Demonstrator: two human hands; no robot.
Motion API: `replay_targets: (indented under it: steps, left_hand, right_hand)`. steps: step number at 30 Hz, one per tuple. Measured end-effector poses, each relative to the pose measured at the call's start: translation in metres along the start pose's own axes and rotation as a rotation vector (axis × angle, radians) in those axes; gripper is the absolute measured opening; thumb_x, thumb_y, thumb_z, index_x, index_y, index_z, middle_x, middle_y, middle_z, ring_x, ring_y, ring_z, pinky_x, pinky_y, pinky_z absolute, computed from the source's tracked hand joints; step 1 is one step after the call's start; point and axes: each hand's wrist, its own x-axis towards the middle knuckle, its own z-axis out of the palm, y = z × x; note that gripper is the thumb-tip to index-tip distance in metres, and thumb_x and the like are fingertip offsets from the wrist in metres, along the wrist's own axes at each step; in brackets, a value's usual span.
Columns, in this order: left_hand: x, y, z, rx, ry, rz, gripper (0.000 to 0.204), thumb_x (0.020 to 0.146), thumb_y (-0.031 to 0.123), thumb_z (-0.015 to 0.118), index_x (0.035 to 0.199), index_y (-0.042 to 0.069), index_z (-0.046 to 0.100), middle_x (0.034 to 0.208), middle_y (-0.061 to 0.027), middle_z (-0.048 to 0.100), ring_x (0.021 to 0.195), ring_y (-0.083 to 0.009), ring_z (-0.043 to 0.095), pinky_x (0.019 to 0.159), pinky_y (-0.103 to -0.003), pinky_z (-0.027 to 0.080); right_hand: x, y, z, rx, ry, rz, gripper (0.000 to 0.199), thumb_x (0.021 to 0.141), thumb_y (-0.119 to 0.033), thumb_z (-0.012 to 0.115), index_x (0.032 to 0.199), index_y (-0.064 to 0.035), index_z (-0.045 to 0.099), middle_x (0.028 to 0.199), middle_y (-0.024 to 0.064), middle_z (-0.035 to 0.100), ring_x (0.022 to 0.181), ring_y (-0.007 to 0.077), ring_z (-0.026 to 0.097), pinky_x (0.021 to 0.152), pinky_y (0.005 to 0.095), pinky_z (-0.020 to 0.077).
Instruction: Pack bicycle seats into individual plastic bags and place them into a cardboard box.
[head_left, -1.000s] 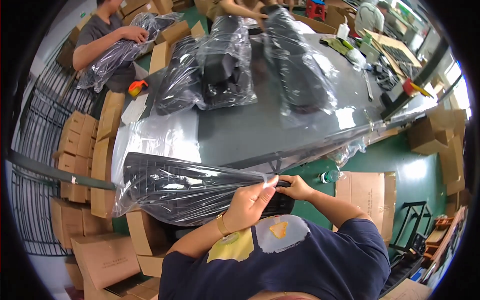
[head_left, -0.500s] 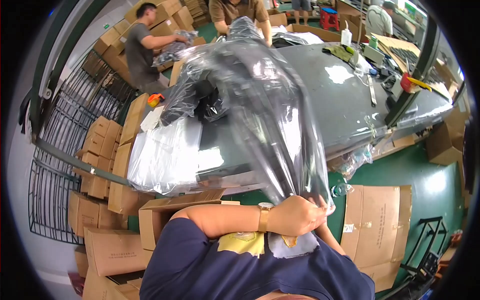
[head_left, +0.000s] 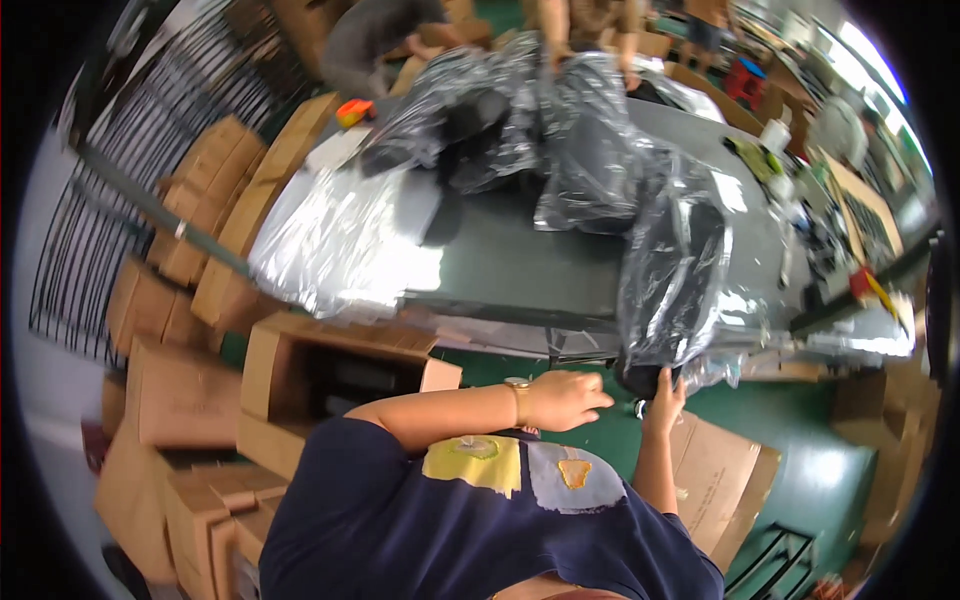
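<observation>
Right hand (head_left: 665, 400) up at the near edge of the grey bench (head_left: 520, 265), fingers (head_left: 662, 381) curled around the gathered lower end of a dark object sealed in a crinkled clear plastic bag (head_left: 670, 270). Bag stretched from that near edge up across the bench, its bulk resting on the surface. Left hand (head_left: 565, 398) just beside the bag's lower end, fingers loosely together and extended toward it, apart from the plastic and holding nothing.

Judged from the layout: bagging of this piece looks done, bag's mouth bunched in the right hand, closing or tying off apparently left. Farther back on the bench, a heap of similar bagged dark items (head_left: 500, 130), seemingly finished. Left of the held bag on the bench, a flat stack of empty shiny plastic bags (head_left: 340, 240), so more pieces probably to come. Below the bench's near edge, an open brown cardboard box (head_left: 330, 370), contents too dark to tell.
</observation>
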Motion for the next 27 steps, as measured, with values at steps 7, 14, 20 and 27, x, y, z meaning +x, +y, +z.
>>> replay_targets:
  steps: [7, 14, 20, 27]
  left_hand:
    - [-0.177, -0.068, 0.054, -0.191, -0.037, -0.872, 0.037, 0.081, 0.030, 0.054, 0.109, 0.007, 0.062, 0.103, -0.0212, 0.061, 0.099, -0.0346, 0.058, 0.087, -0.041, 0.045]
    - [-0.322, -0.080, 0.138, -0.469, 0.470, -1.216, 0.032, 0.083, 0.029, 0.056, 0.101, 0.003, 0.064, 0.092, -0.0152, 0.066, 0.084, -0.0293, 0.064, 0.077, -0.038, 0.049]
    - [-0.382, -0.145, 0.203, -1.598, 1.054, -1.480, 0.020, 0.089, 0.024, 0.055, 0.102, 0.011, 0.062, 0.084, -0.0036, 0.063, 0.074, -0.0110, 0.061, 0.063, -0.029, 0.051]
    - [-0.481, -0.299, 0.336, -1.765, 1.292, -1.748, 0.017, 0.088, 0.018, 0.048, 0.100, 0.012, 0.059, 0.080, -0.0036, 0.062, 0.072, -0.0174, 0.061, 0.060, -0.035, 0.050]
  right_hand:
    - [0.098, -0.030, 0.097, 0.709, -0.067, 0.314, 0.035, 0.087, -0.026, 0.057, 0.107, 0.0021, 0.052, 0.111, 0.0144, 0.056, 0.094, 0.0203, 0.056, 0.082, 0.0345, 0.0515]
    - [-0.006, 0.025, 0.217, 0.010, -0.722, 0.480, 0.022, 0.089, -0.014, 0.055, 0.108, -0.0024, 0.056, 0.085, 0.0066, 0.061, 0.068, 0.0129, 0.058, 0.064, 0.0241, 0.0514]
    - [-0.134, 0.069, 0.353, -0.709, -1.119, 0.027, 0.015, 0.087, -0.007, 0.056, 0.100, -0.0014, 0.061, 0.079, 0.0063, 0.063, 0.066, 0.0105, 0.058, 0.060, 0.0236, 0.0480]
    - [-0.148, 0.135, 0.442, -1.079, -1.175, -0.890, 0.018, 0.080, -0.007, 0.065, 0.068, -0.0038, 0.050, 0.060, -0.0009, 0.042, 0.054, 0.0079, 0.035, 0.048, 0.0236, 0.0307]
